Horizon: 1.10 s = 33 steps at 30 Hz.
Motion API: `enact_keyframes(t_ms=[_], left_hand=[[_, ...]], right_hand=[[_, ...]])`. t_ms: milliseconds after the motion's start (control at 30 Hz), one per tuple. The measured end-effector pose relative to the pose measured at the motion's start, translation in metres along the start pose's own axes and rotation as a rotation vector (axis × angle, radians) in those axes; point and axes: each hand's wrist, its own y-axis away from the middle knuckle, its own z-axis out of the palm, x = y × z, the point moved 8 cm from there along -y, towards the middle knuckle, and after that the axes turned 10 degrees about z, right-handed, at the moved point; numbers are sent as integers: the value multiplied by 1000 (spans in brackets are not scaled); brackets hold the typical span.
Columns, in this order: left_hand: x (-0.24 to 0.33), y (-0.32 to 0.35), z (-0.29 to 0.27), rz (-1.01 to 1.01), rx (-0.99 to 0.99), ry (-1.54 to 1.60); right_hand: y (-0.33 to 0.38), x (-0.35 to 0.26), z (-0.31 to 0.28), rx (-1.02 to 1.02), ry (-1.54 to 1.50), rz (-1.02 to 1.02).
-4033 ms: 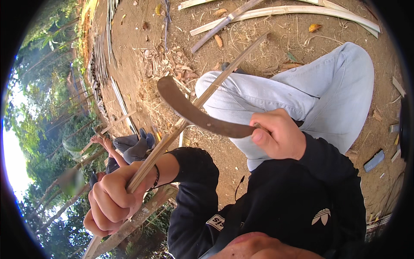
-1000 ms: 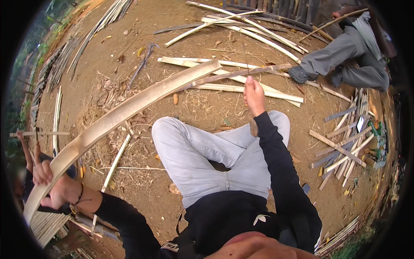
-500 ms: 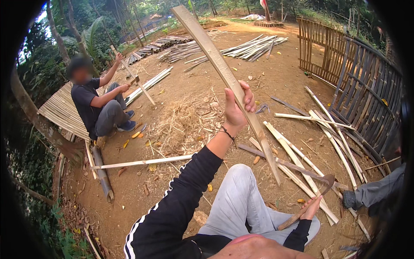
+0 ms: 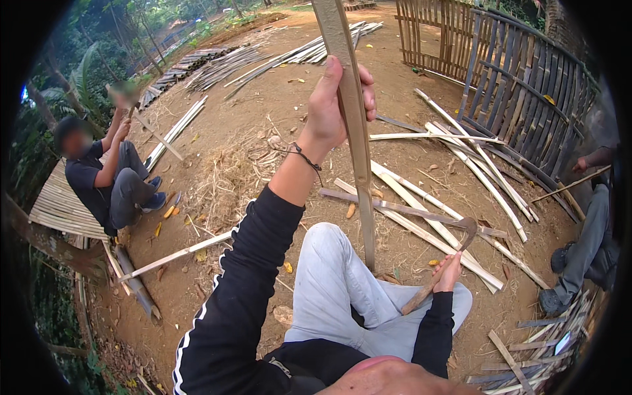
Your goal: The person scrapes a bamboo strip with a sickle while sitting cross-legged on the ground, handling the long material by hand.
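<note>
My left hand (image 4: 327, 108), raised in the middle of the view, is closed round a long split bamboo strip (image 4: 359, 155). The strip stands nearly upright; its top runs out of the picture and its lower end comes down beside my bent knee. Lower right, over my crossed leg, my right hand (image 4: 448, 271) grips a curved-bladed knife (image 4: 421, 297) by its wooden handle. Its dark blade (image 4: 470, 232) hooks upward, over several bamboo strips (image 4: 421, 227) lying on the ground.
A person (image 4: 99, 171) squats at the left by a slatted bamboo panel (image 4: 62, 204), holding a strip and a tool. Another person's leg (image 4: 586, 243) shows at the right, below a dark bamboo fence panel (image 4: 526, 85). Shavings (image 4: 227, 174) and bamboo piles (image 4: 224, 66) lie ahead.
The bamboo strip has swung from a slant to nearly upright, with my left hand drawn closer. My view has shifted right. The knife stays in my right hand.
</note>
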Motion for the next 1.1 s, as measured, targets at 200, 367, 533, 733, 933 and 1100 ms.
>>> enact_keyframes(t_ms=[200,367,533,733,933,1100], left_hand=[[-12,-4,42,0,-109,-142],[-15,4,53,-53,-111,-313],[-34,15,51,-195,-136,19],[-49,24,47,-214,-137,-66],[-64,37,42,-301,-170,-199],[-109,62,29,-402,-321,-337]], right_hand=[[-5,6,0,-23,6,29],[-8,8,0,-28,4,62],[-9,12,3,-46,-4,76],[-8,14,4,-41,-34,90],[-12,17,5,5,153,24],[-41,37,-6,-2,263,-42]])
